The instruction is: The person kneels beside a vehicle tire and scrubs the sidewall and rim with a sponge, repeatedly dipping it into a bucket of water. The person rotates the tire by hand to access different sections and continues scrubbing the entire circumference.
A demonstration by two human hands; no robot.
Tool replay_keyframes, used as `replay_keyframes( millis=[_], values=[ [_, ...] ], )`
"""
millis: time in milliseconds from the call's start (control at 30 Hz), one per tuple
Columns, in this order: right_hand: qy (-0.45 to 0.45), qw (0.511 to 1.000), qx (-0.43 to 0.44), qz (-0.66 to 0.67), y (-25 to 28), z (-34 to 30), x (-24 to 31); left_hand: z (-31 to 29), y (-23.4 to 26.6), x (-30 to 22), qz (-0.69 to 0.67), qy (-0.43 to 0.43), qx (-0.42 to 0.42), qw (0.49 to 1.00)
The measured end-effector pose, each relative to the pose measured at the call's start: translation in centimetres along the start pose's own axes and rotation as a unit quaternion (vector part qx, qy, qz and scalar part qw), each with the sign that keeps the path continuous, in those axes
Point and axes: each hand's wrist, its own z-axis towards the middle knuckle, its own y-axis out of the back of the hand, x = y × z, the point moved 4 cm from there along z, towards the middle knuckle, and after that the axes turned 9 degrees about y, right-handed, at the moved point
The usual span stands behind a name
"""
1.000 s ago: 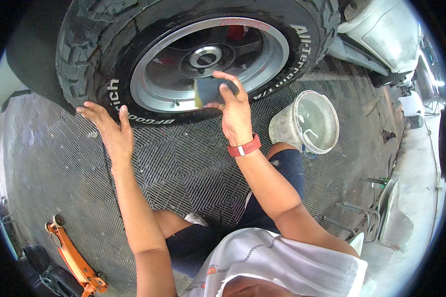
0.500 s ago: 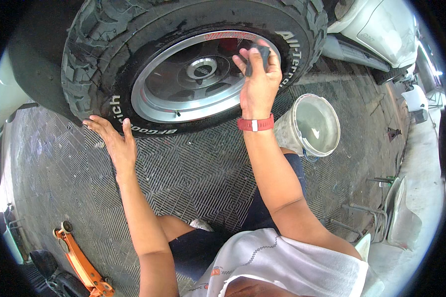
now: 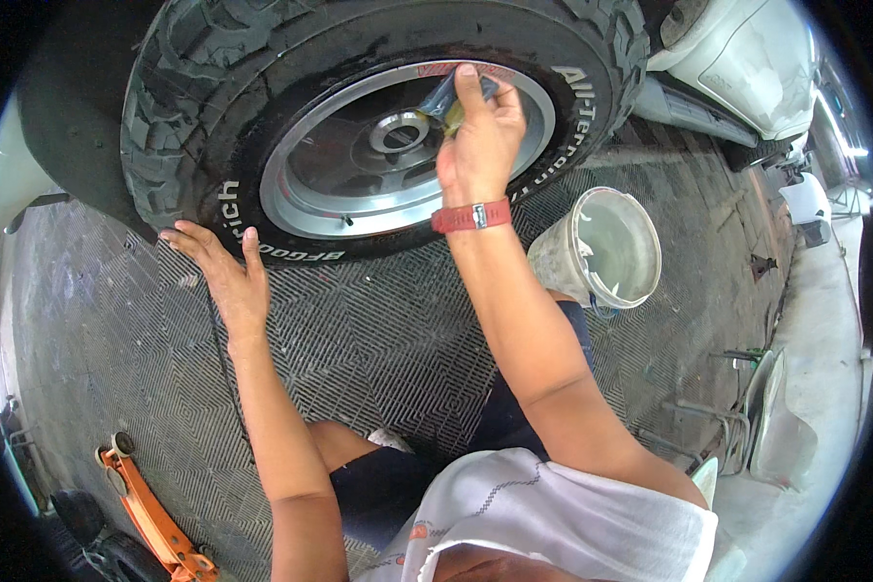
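One sponge (image 3: 440, 101) clamped in the right hand's (image 3: 483, 145) fingers at the alloy rim (image 3: 398, 218), left hand (image 3: 231, 279), thumb apart, at the tire (image 3: 189, 145); wiping looks unfinished!

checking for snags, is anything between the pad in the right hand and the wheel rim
Nothing visible is in the way: the right hand holds the pad in front of the wheel rim's upper part, though whether they touch is unclear. The bucket stands to the right, outside that space.
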Motion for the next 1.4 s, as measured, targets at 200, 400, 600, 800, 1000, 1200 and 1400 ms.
replay_keyframes(
  millis=[200, 400, 600, 800, 1000, 1200, 1400],
  values=[
    [-0.014, 0.998, -0.058, 0.003, 0.8, 0.5, 0.4, 0.1, -0.1, -0.2, -0.004, 0.002, 0.002, 1.000],
    [-0.006, 0.998, -0.060, 0.005, -0.8, -0.9, 0.2, 0.2, 0.1, -0.6, -0.026, 0.008, 0.012, 1.000],
    [-0.014, 0.996, 0.070, -0.045, -3.6, -5.4, -1.5, 0.2, -0.2, -0.5, -0.031, 0.001, -0.006, 1.000],
    [-0.050, 0.994, -0.092, -0.029, 0.7, 0.9, 1.5, 0.1, 0.1, -0.3, -0.032, -0.005, 0.002, 0.999],
    [-0.100, 0.982, -0.161, 0.021, 0.7, 1.3, 1.1, 0.1, 0.1, -0.5, -0.046, 0.002, -0.004, 0.999],
    [-0.086, 0.996, 0.010, -0.008, -4.0, -4.7, -0.8, 0.2, -0.2, -0.6, -0.050, 0.000, -0.020, 0.999],
    [-0.049, 0.999, -0.013, -0.020, -1.0, -2.5, 0.9, 0.2, -0.1, -0.3, -0.036, 0.011, -0.006, 0.999]
  ],
)
